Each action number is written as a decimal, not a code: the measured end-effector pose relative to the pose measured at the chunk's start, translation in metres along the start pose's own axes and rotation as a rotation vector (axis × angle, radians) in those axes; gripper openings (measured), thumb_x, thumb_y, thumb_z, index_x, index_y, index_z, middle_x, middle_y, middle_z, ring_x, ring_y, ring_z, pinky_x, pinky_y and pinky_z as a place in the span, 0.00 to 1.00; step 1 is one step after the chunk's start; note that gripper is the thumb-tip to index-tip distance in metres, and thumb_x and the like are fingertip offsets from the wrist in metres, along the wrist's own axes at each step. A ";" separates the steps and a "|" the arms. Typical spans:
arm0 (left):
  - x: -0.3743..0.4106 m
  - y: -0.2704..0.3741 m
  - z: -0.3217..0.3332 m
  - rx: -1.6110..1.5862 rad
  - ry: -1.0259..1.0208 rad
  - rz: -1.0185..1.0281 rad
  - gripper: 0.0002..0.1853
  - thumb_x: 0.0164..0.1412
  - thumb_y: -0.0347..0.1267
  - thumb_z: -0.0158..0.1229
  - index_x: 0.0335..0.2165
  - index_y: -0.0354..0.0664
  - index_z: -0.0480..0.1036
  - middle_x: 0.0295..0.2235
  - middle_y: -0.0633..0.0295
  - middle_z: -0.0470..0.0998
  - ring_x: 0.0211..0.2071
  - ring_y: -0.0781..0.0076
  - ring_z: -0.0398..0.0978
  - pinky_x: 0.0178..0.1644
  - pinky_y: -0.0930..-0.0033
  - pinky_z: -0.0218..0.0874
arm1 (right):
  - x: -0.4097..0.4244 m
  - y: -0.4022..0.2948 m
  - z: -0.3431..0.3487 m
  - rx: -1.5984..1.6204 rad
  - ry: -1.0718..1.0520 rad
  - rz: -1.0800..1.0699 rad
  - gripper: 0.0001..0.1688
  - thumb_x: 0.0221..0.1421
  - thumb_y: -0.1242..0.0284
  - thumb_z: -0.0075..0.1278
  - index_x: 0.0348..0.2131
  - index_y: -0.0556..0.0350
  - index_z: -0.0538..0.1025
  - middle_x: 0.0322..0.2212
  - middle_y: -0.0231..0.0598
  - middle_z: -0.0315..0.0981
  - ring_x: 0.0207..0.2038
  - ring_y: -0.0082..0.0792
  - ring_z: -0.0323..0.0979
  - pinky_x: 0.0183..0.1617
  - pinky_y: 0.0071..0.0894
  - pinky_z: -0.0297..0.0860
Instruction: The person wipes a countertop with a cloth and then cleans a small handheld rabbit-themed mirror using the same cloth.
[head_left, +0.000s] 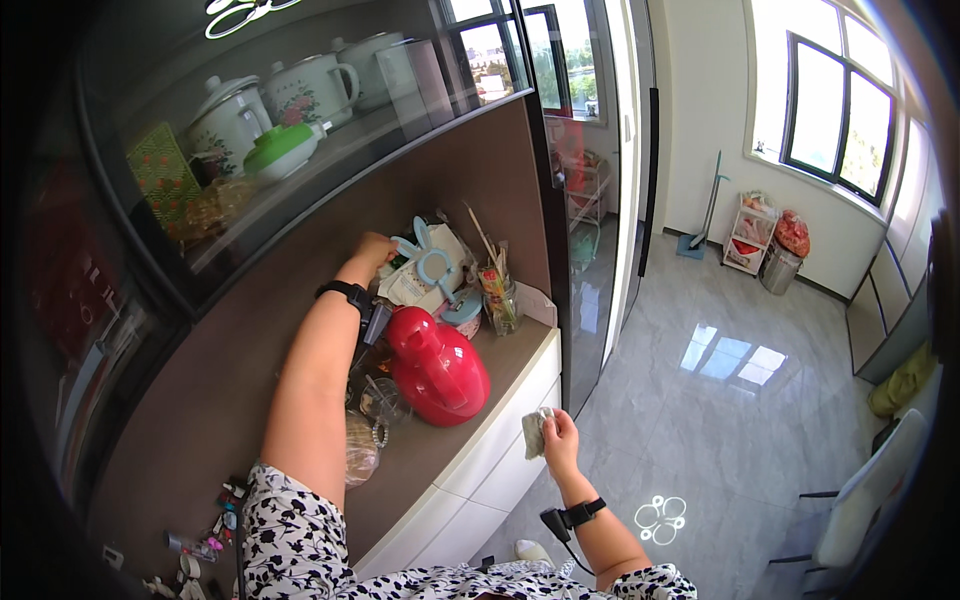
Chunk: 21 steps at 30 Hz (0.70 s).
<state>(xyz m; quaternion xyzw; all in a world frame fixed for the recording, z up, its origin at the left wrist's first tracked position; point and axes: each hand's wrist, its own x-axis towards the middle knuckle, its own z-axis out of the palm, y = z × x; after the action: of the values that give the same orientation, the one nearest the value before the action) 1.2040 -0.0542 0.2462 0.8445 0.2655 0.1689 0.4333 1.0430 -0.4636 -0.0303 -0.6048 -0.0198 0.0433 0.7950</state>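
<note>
My left hand (375, 251) reaches to the back of the brown countertop (495, 367), its fingers at the edge of a light blue rabbit-ear mirror (435, 266); whether they grip it or something behind it I cannot tell. Behind the mirror lean white packets or papers (405, 285). A red plastic kettle or thermos jug (442, 367) stands nearer to me, with a glass jar of sticks and packets (501, 300) to its right. Over the floor, beside the white drawers, my right hand (561, 442) holds a folded greyish cloth (534, 433) between thumb and fingers.
Glass-fronted shelves with enamel mugs (311, 90) hang above the counter. A glass cup (382, 397) and a plastic bag (360, 450) stand near my left arm. Small items (199, 544) lie at lower left. Across the floor are a white trolley (750, 232), a metal bin (781, 268) and a chair (862, 502).
</note>
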 end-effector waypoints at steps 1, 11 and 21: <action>-0.007 0.009 0.002 -0.093 -0.015 -0.069 0.12 0.57 0.32 0.60 0.38 0.35 0.73 0.28 0.55 0.79 0.30 0.70 0.79 0.32 0.66 0.69 | 0.011 -0.003 0.000 0.005 -0.021 0.018 0.10 0.61 0.76 0.44 0.42 0.61 0.71 0.28 0.28 0.72 0.30 0.17 0.66 0.35 0.17 0.64; -0.065 0.057 -0.018 -0.311 0.052 0.108 0.12 0.60 0.29 0.56 0.40 0.35 0.67 0.35 0.56 0.75 0.31 0.66 0.79 0.32 0.72 0.73 | 0.076 -0.042 0.059 -0.028 -0.148 -0.070 0.12 0.61 0.74 0.45 0.42 0.62 0.72 0.28 0.28 0.71 0.30 0.18 0.66 0.35 0.19 0.64; -0.124 0.088 -0.036 -0.283 0.001 0.264 0.07 0.61 0.29 0.55 0.37 0.36 0.69 0.31 0.59 0.76 0.30 0.71 0.78 0.30 0.77 0.71 | 0.123 -0.178 0.107 -0.560 -0.123 -0.658 0.19 0.54 0.63 0.52 0.42 0.56 0.75 0.35 0.47 0.76 0.40 0.46 0.75 0.42 0.38 0.69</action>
<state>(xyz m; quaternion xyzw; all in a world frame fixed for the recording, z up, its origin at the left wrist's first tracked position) 1.1122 -0.1477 0.3326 0.8027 0.1265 0.2603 0.5215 1.1640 -0.3963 0.1669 -0.7550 -0.2695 -0.1834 0.5690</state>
